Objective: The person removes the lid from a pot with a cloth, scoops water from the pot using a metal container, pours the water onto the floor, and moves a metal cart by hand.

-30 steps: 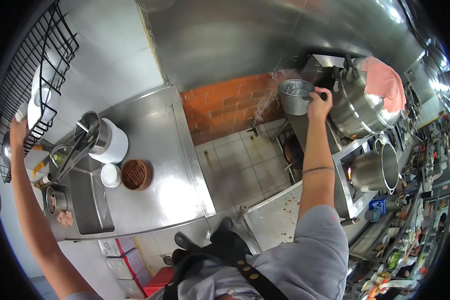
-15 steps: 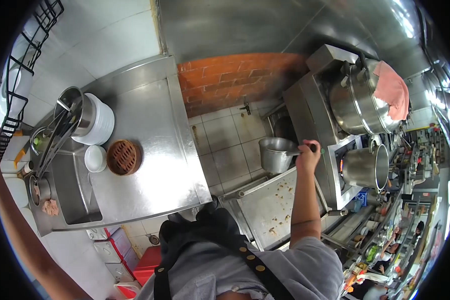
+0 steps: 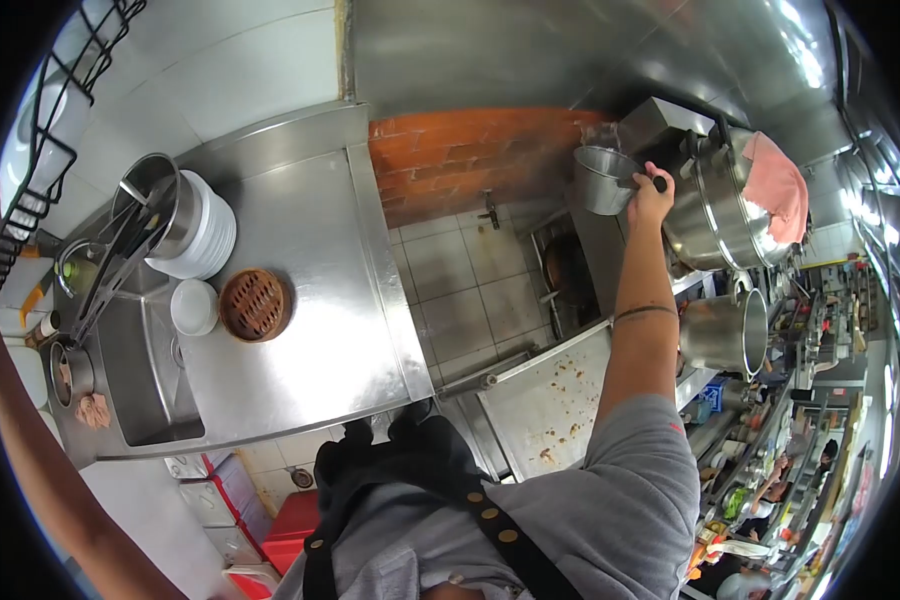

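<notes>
My right hand (image 3: 653, 198) is closed around the dark-tipped handle of a small metal saucepan (image 3: 602, 182). The saucepan is held up in the air near the brick wall, left of a large lidded steel pot (image 3: 698, 215) on the stove. A pink cloth (image 3: 773, 185) is draped over that pot. Below my right forearm's level on the stove sits an open steel stockpot (image 3: 712, 335). My left arm (image 3: 55, 480) reaches up along the left edge, towards the black wire rack (image 3: 45, 135); its hand does not show.
On the left steel counter (image 3: 320, 330) stand a round brown slotted basket (image 3: 255, 306), white bowls (image 3: 194, 307), stacked white plates (image 3: 215, 235) and a steel pot of utensils (image 3: 170, 225). A sink (image 3: 155, 385) is beside them. A food-specked metal surface (image 3: 550, 410) lies in front of me.
My right hand has lifted the saucepan up and away from me, from above the floor gap to beside the large lidded pot. My arm is stretched further out.
</notes>
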### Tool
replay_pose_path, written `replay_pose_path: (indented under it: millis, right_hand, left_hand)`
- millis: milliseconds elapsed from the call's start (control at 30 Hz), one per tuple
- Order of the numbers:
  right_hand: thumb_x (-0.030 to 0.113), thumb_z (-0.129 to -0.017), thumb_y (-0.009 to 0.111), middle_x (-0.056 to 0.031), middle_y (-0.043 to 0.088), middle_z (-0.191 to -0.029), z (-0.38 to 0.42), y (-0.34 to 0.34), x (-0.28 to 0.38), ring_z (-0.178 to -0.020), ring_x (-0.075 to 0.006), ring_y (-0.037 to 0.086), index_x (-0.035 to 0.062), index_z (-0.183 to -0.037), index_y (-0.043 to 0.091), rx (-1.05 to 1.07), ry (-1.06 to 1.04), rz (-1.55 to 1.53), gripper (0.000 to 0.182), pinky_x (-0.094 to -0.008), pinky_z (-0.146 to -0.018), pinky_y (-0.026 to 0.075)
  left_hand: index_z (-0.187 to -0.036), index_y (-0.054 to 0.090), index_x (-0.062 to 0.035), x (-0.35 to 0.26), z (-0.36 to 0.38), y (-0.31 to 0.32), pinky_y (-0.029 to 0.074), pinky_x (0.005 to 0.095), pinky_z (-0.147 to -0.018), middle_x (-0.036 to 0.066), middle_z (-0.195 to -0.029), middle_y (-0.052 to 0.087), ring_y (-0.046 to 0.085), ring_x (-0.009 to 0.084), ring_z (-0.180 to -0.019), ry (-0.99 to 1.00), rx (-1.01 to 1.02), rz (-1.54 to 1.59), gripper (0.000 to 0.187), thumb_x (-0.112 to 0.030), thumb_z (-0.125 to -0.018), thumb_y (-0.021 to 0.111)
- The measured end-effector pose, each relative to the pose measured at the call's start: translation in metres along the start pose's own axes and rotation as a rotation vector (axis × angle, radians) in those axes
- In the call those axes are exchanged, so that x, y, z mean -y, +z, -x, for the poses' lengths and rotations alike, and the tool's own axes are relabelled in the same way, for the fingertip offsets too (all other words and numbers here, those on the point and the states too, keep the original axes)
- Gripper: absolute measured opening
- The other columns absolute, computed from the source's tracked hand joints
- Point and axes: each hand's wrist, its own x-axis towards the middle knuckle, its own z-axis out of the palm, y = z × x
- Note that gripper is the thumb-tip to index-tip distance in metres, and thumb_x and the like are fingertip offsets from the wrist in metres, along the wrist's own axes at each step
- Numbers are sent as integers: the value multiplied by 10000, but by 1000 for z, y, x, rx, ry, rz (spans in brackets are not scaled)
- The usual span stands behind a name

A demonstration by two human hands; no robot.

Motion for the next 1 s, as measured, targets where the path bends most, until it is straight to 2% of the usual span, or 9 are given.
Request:
replay_pose_path:
  millis: [33, 100, 200, 333, 567, 700, 833, 900, 1000]
  right_hand:
    - [-222, -685, 602, -154, 651, -1094, 9, -4, 5, -1026, -239, 606, 68, -967, 552, 23, 0, -57, 407, -342, -860, 494]
    - [-229, -688, 606, -165, 652, -1128, 32, -19, 16, -1083, -247, 595, 73, -980, 546, 41, -6, -106, 424, -356, -909, 481]
    - [-237, -705, 598, -160, 646, -1144, 82, -38, 31, -1133, -252, 583, 91, -977, 534, -5, 3, -94, 430, -367, -946, 467]
    - [-228, -711, 596, -147, 641, -1149, 162, -67, 51, -1133, -257, 584, 105, -970, 530, -41, 89, -133, 427, -363, -946, 466]
    - [-259, -660, 568, -103, 619, -925, 263, -75, 32, -868, -214, 611, 94, -939, 546, -105, 413, -41, 451, -311, -743, 522]
    - [-241, -674, 566, -84, 609, -852, 249, -50, -9, -773, -182, 599, 85, -947, 569, -85, 373, 155, 425, -286, -646, 508]
    - [-188, -728, 544, -57, 606, -793, 189, 15, 2, -701, -167, 592, 88, -913, 594, 153, 139, 366, 336, -269, -595, 475]
    - [-100, -710, 585, -72, 637, -774, 155, 40, 7, -734, -191, 622, 88, -837, 621, 233, -250, 749, 230, -307, -655, 497]
    - [0, -668, 636, -96, 674, -799, 140, 87, 57, -793, -229, 657, 92, -808, 647, 157, -456, 1012, 168, -342, -774, 508]
  left_hand:
    - [-1162, 669, 2, 0, 17, 8, 489, 423, -910, 179, -1141, 696, 668, 329, -1002, -2, 4, 4, 441, -336, -879, 661]
    - [-1104, 686, 22, -12, 70, 29, 511, 417, -867, 197, -1047, 715, 683, 337, -936, 501, -587, 155, 369, -256, -861, 697]
    - [-1057, 695, 40, -5, 69, 34, 524, 413, -831, 211, -981, 721, 688, 353, -887, 769, -596, 400, 320, -188, -834, 724]
    - [-1055, 692, 38, -33, 121, 31, 520, 419, -837, 212, -992, 718, 685, 347, -886, 602, -608, 483, 318, -176, -823, 731]
    - [-1033, 681, 36, -26, 115, 34, 520, 430, -818, 202, -969, 713, 679, 354, -873, 808, -785, 519, 286, -138, -809, 707]
    - [-1013, 680, 21, -28, 118, 39, 527, 427, -788, 183, -941, 715, 681, 340, -848, 852, -913, 488, 257, -125, -802, 693]
    - [-943, 676, 12, -30, 122, 39, 534, 413, -725, 158, -899, 713, 682, 301, -779, 937, -856, 761, 198, -117, -794, 681]
    - [-875, 659, -4, -27, 120, 35, 529, 396, -669, 136, -846, 702, 670, 262, -711, 921, -873, 480, 127, -93, -784, 663]
    - [-838, 642, -13, -34, 132, 36, 520, 398, -627, 132, -803, 691, 656, 246, -653, 761, -840, 457, 105, -77, -758, 667]
